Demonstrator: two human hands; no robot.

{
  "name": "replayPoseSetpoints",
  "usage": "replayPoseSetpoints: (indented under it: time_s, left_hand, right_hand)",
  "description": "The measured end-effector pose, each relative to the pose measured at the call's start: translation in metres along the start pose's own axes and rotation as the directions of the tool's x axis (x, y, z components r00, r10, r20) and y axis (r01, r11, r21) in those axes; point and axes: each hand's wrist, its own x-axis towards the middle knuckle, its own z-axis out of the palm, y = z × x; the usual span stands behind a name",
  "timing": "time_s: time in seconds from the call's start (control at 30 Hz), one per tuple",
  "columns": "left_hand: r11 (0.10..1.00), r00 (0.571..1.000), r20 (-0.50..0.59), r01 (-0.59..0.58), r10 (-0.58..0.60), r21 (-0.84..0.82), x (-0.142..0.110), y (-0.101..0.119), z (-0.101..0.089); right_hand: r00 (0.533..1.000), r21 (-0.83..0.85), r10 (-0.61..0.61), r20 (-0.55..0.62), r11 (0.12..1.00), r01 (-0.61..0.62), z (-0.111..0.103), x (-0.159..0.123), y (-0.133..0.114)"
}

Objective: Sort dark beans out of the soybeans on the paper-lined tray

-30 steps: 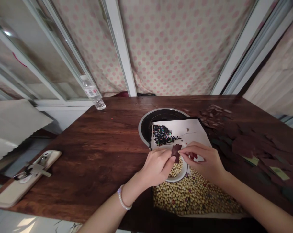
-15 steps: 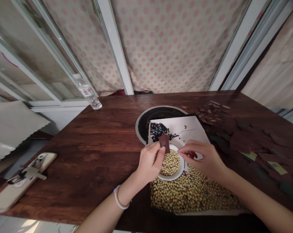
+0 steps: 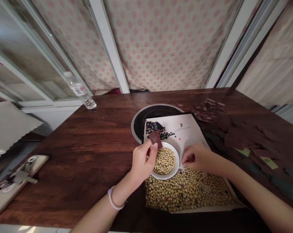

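My left hand pinches a small dark-brown flat piece between thumb and fingers, above the left rim of a white bowl. Pale yellow bead-like balls fill the bowl. Just right of it, my right hand is closed with its fingertips together, low over the shallow white-lined box. Whether those fingertips hold anything small is hidden. More of the yellow balls, mixed with a few coloured ones, cover the near part of the box. Small black beads lie in its far left corner.
Under the box's far side shows a round black plate with a silver rim. Brown flat pieces and a heap of brown scraps lie on the right. A water bottle stands far left; a pale board with metal tools lies nearer.
My left hand has drawn the brown piece away from my right hand, leftward to the bowl's left rim. My right hand has moved down beside the bowl. The view has shifted slightly right.
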Motion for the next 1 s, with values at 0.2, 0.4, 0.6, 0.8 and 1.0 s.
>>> replayPoseSetpoints:
  time_s: [0.2,0.4,0.6,0.8,1.0]
  left_hand:
    - [1.0,1.0,0.018,-0.01,0.01,0.019,0.001,-0.001,0.0]
    - [0.993,0.969,0.218,-0.113,0.118,-0.039,-0.001,0.003,-0.002]
    - [0.965,0.879,0.397,-0.23,0.263,-0.129,-0.005,0.02,-0.006]
    - [0.966,0.857,0.448,-0.215,0.256,-0.141,-0.007,0.026,-0.006]
    - [0.964,0.865,0.427,-0.244,0.265,-0.105,-0.008,0.024,-0.004]
  right_hand:
    - [0.999,0.008,-0.008,-0.05,1.0,0.009,0.002,0.002,0.0]
    - [0.951,0.266,-0.132,-0.281,0.941,0.209,-0.014,-0.011,-0.025]
    - [0.795,0.114,-0.331,-0.509,0.89,0.443,0.004,-0.011,-0.046]
    - [0.712,-0.013,-0.379,-0.591,0.887,0.461,0.011,-0.009,-0.042]
    - [0.72,-0.087,-0.416,-0.556,0.89,0.447,0.012,-0.011,-0.047]
